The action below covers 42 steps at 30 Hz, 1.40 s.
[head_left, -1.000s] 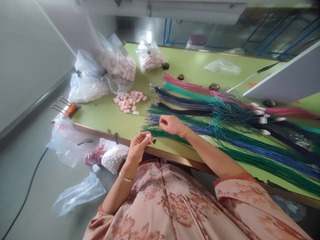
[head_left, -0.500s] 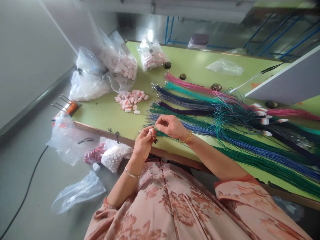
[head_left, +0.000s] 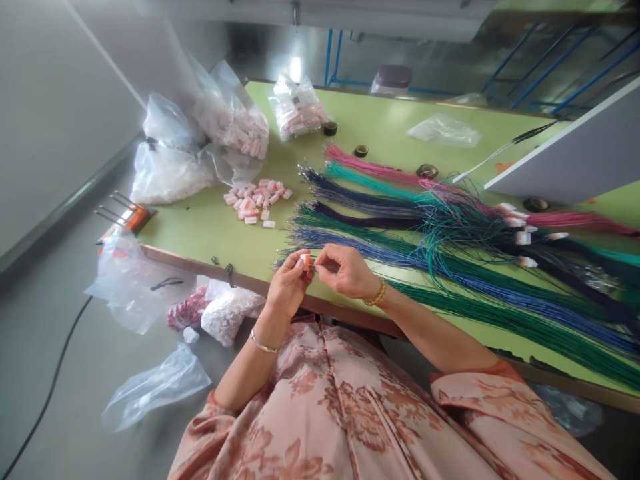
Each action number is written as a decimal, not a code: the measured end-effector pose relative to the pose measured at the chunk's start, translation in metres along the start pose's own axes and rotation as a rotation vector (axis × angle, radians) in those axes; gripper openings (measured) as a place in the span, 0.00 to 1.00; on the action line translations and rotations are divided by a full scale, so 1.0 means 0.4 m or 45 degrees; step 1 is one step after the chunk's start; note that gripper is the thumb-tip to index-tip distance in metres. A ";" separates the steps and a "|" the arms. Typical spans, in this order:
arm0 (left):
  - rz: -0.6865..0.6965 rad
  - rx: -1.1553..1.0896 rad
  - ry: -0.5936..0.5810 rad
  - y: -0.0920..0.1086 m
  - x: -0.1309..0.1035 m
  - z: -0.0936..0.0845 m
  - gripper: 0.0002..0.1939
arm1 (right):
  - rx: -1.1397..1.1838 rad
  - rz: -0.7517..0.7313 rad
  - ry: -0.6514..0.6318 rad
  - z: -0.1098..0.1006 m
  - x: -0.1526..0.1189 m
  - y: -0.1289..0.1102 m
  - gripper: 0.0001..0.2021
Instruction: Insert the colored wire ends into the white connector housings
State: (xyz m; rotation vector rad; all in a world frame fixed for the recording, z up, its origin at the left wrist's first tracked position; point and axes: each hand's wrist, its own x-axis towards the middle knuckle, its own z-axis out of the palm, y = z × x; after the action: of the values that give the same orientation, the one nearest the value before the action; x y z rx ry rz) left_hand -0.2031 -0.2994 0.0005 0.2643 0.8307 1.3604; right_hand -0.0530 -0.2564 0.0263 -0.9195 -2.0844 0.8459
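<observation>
My left hand (head_left: 286, 288) holds a small white and orange connector housing (head_left: 305, 259) between thumb and fingers, above the table's front edge. Close on its right side, my right hand (head_left: 347, 270) is pinched on a thin wire, whose tip points at the housing. Whether the tip is inside the housing I cannot tell. Bundles of green wires (head_left: 450, 308) and blue wires (head_left: 390, 255) run past behind and to the right of my hands. A loose pile of the same white and orange housings (head_left: 256, 199) lies farther back on the left.
Plastic bags of housings (head_left: 297, 110) stand at the back left, near black tape rolls (head_left: 361, 151). An orange block with metal prongs (head_left: 131, 217) sits at the left table corner. Several wired housings (head_left: 523, 237) lie right. Bags of small parts (head_left: 230, 313) hang below the front edge.
My right hand has come down slightly and turned, with the wire now level with the housing. In my left hand the housing has turned so more orange shows. The camera view has shifted slightly.
</observation>
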 end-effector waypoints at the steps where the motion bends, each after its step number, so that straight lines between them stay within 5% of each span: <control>1: 0.003 0.006 -0.005 0.000 0.001 -0.001 0.11 | -0.025 -0.018 0.000 -0.001 -0.001 -0.001 0.04; 9: 0.111 0.139 -0.017 -0.015 0.001 -0.003 0.16 | -0.264 -0.198 0.037 0.005 -0.011 -0.008 0.07; 14: 0.227 0.285 0.086 -0.032 -0.003 0.010 0.17 | -0.200 -0.137 0.053 0.015 -0.022 0.006 0.08; 29: 0.273 0.518 0.057 -0.038 0.000 0.016 0.19 | -0.286 -0.037 -0.031 0.018 -0.043 0.017 0.06; 33: 0.205 0.474 0.041 -0.024 0.009 0.021 0.18 | -0.116 0.089 -0.158 -0.062 0.004 0.055 0.09; 36: 0.171 0.420 0.036 -0.017 0.020 0.024 0.17 | -0.333 0.264 -0.001 -0.121 0.063 0.115 0.10; 42: 0.145 0.361 0.012 -0.021 0.039 0.016 0.16 | -0.876 0.448 -0.169 -0.108 0.139 0.193 0.08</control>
State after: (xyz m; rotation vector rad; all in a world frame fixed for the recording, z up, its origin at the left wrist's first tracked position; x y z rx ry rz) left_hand -0.1927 -0.2850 -0.0062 0.5330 1.0303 1.3486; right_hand -0.0204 -0.1589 0.0083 -1.6645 -2.4136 0.3397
